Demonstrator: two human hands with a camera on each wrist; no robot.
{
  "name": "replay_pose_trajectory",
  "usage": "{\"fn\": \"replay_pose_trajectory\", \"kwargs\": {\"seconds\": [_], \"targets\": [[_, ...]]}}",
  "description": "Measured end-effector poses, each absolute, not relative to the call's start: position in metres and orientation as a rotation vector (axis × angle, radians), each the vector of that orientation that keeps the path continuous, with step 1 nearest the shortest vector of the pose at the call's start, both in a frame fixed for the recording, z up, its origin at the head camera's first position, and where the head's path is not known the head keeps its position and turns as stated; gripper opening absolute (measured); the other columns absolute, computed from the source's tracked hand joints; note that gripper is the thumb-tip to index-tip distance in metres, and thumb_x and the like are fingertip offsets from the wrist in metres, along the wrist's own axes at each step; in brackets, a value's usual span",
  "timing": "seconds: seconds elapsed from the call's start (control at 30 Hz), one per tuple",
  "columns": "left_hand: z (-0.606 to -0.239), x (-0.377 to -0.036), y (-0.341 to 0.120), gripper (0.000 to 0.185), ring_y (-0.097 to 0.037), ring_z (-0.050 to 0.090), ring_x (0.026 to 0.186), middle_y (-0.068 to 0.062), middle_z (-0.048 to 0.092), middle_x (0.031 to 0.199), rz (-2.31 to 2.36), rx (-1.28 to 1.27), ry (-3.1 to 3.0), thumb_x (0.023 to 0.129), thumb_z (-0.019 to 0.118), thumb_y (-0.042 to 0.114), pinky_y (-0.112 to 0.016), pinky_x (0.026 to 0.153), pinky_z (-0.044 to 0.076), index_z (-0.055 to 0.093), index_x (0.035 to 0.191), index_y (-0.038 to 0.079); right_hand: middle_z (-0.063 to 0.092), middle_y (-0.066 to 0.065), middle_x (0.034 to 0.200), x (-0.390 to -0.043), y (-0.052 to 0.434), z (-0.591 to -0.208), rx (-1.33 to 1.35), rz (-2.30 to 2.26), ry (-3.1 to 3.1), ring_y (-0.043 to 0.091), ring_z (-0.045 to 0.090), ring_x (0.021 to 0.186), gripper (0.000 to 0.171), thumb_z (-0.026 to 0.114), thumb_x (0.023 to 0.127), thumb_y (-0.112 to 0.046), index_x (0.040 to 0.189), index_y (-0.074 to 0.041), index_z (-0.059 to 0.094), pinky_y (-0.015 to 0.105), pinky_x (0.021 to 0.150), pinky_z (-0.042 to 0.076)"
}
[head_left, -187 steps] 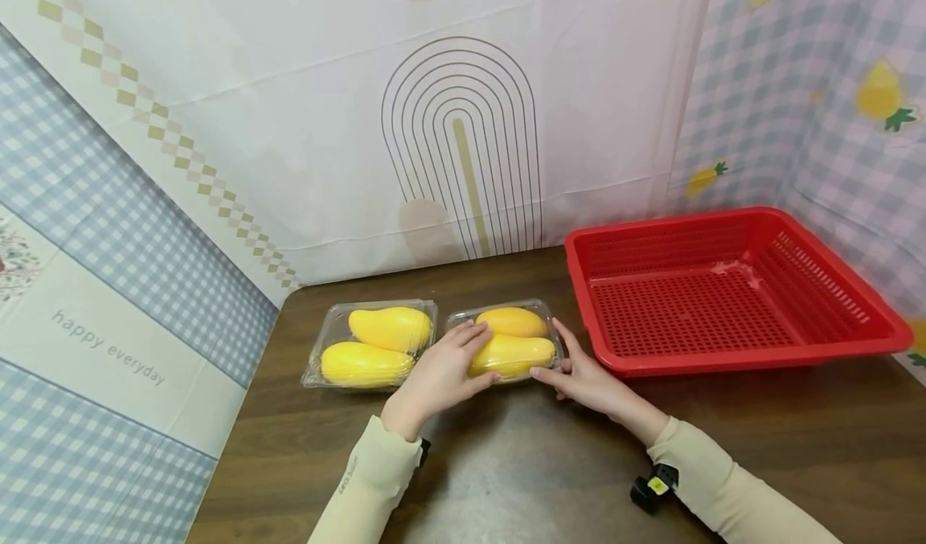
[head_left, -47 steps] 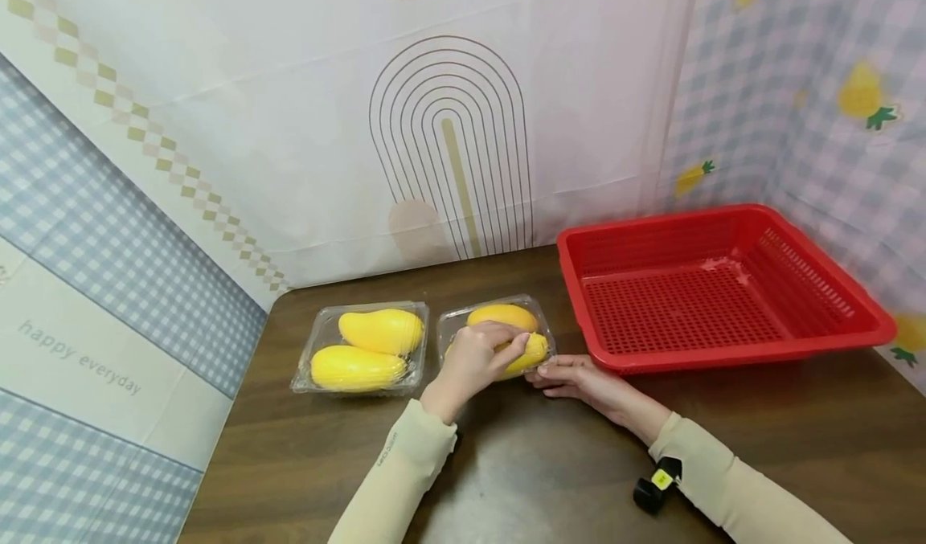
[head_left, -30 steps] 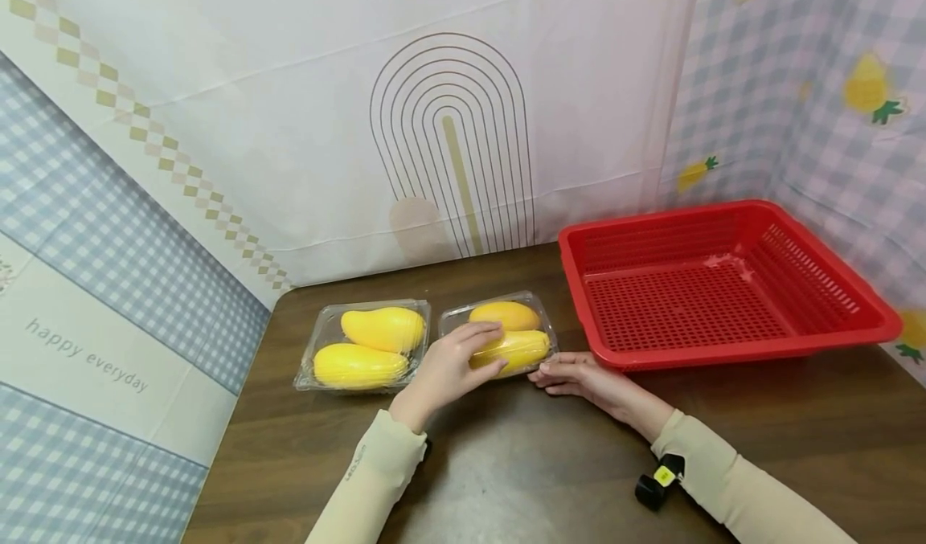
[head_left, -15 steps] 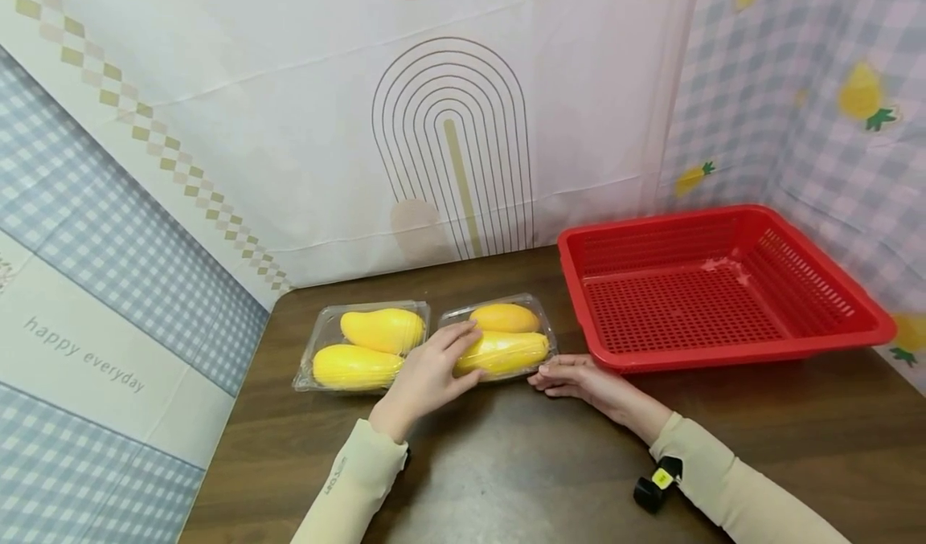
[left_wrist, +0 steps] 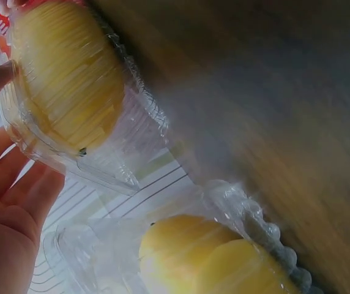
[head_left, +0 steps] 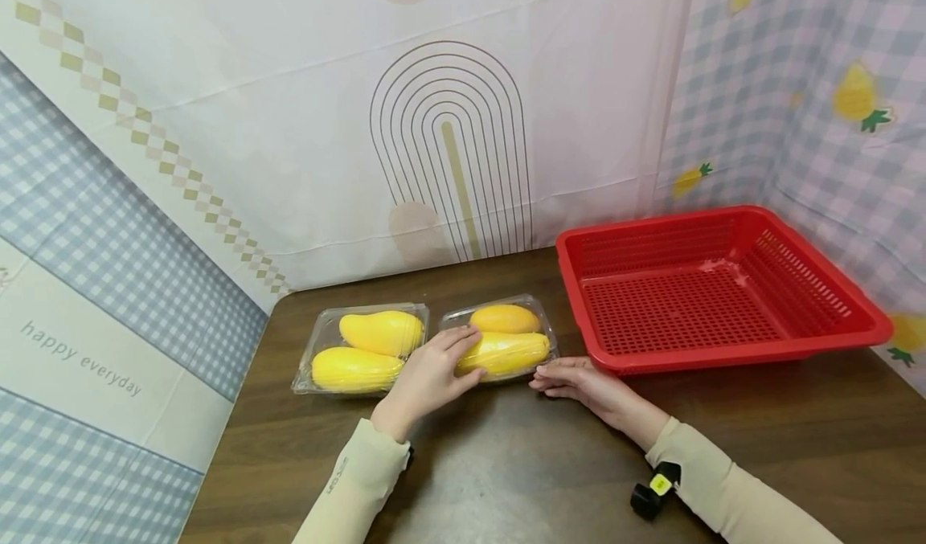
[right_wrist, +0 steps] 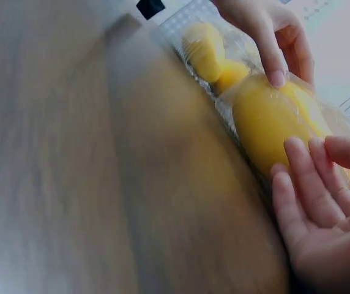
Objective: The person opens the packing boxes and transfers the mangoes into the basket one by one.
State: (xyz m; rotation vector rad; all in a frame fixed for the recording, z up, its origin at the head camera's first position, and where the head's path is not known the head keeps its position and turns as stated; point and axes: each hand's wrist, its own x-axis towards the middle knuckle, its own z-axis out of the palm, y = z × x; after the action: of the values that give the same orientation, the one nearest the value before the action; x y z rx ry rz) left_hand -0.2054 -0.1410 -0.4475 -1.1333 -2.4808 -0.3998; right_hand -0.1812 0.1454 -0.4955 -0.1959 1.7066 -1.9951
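Two yellow mangoes lie in a clear plastic tray (head_left: 447, 316) in the middle of the table, with shiny film over the front mango (head_left: 504, 353); the rear mango (head_left: 504, 318) is more orange. My left hand (head_left: 427, 371) rests at this tray's left end, fingers extended over the top and thumb along the near side. At its near right corner is my right hand (head_left: 582, 383), fingers loosely bent, fingertips right at the edge. The left wrist view shows the film-covered mango (left_wrist: 71, 79) close to my left hand (left_wrist: 10, 214). In the right wrist view, my right hand (right_wrist: 328, 208) has its palm turned up.
To the left sits a second clear tray (head_left: 307, 367) with two yellow mangoes (head_left: 357, 368). A large red perforated basket (head_left: 676, 359) stands on the right of the brown wooden table (head_left: 477, 480). Patterned cloth walls (head_left: 289, 126) enclose the back and sides.
My right hand has moved from gripping the tray's right end to its near corner. My left hand, bunched over the front mango 1.6 s ago, has spread and shifted left.
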Motion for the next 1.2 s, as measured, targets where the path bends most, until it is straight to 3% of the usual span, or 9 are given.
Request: {"fn": "replay_pose_trajectory", "kwargs": {"seconds": [0.5,0.87,1.2], "targets": [[-0.449,-0.21,-0.128,0.052,-0.026,0.061,0.122,-0.011,0.065,0.132,-0.378,-1.148,-2.464,0.087,0.08,0.031,-0.037,0.099,0.052,0.068,0.129,0.004,0.075,0.009,0.105,-0.173,0.11,-0.49,0.042,-2.121,1.34,0.019,0.072,0.097,0.035,0.058,0.104,-0.03,0.116,0.001,0.071,0.03,0.087,0.058],[-0.446,-0.207,-0.124,0.05,-0.026,0.062,0.122,-0.013,0.065,0.132,-0.328,-1.16,-2.48,0.088,0.077,0.028,-0.037,0.1,0.051,0.066,0.13,0.002,0.076,0.009,0.099,-0.171,0.104,-0.49,0.08,-2.167,1.332,0.017,0.073,0.091,0.025,0.057,0.104,-0.021,0.107,-0.003,0.075,0.029,0.084,0.059],[-0.437,-0.211,-0.125,0.047,-0.025,0.068,0.113,-0.015,0.069,0.125,-0.251,-1.228,-2.452,0.087,0.075,0.026,-0.034,0.09,0.057,0.069,0.125,-0.001,0.076,0.007,0.096,-0.171,0.1,-0.49,0.08,-2.147,1.375,0.017,0.074,0.088,0.025,0.057,0.103,-0.02,0.106,-0.003,0.075,0.029,0.08,0.059]]}}
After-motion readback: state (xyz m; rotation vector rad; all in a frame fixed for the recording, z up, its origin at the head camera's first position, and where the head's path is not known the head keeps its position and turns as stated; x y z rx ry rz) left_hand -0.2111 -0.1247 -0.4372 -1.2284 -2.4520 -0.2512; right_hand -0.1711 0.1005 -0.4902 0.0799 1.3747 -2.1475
